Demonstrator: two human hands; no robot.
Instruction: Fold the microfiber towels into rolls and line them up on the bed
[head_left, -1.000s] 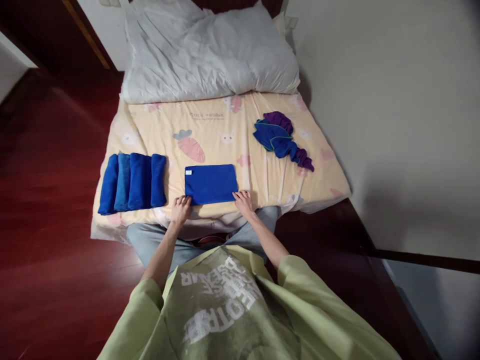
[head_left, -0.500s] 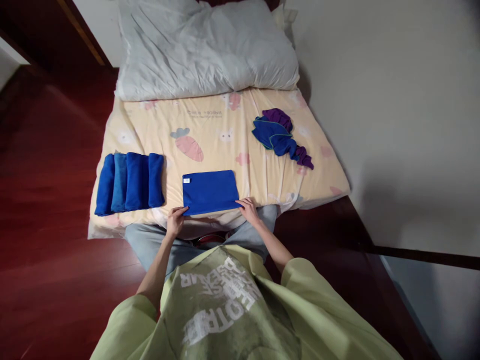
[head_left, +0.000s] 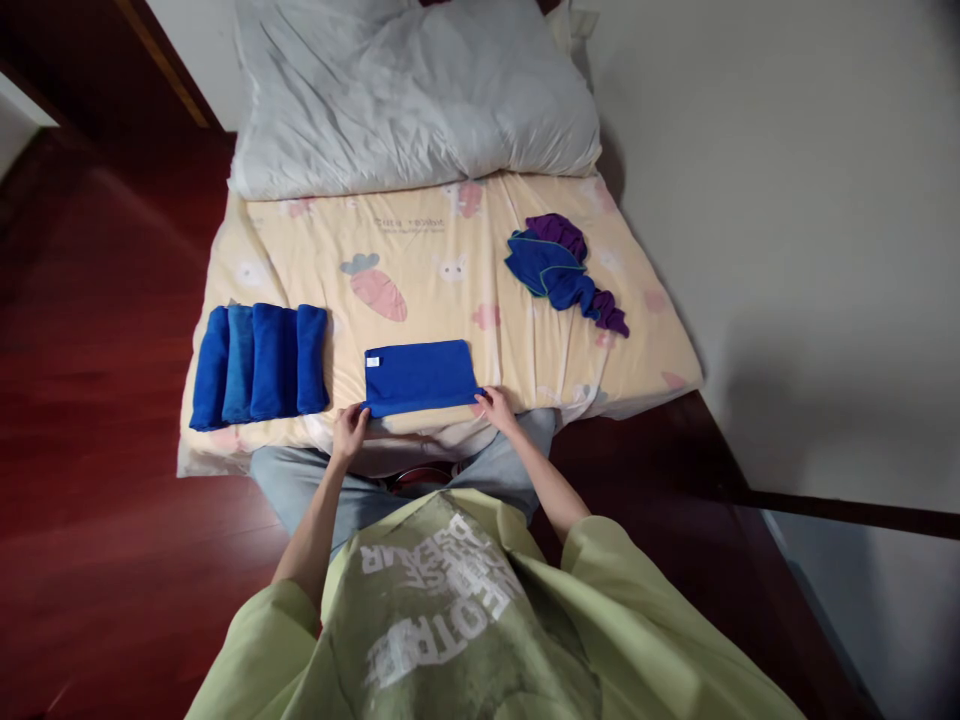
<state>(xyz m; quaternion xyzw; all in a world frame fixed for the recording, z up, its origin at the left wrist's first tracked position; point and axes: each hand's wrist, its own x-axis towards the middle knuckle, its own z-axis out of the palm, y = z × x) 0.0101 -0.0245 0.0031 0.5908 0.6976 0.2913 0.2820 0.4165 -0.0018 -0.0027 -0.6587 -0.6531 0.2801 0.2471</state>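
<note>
A blue towel (head_left: 420,375) with a small white label at its far left corner lies flat as a rectangle on the bed. Its near edge is turned up in a narrow fold. My left hand (head_left: 350,430) pinches the near left corner. At the near right corner, my right hand (head_left: 496,408) grips the same edge between thumb and fingers. To the left, several rolled blue towels (head_left: 274,360) lie side by side. A crumpled heap of blue and purple cloths (head_left: 559,275) sits on the right of the bed.
The bed has a yellow patterned sheet (head_left: 420,260). A large pale pillow (head_left: 420,110) lies across the far end. A grey wall (head_left: 787,200) runs along the right, and dark red floor (head_left: 112,400) shows on the left. My knees touch the near edge.
The towel's near edge has been folded a little away from me, so the rectangle is shorter. Both hands have shifted slightly with its corners.
</note>
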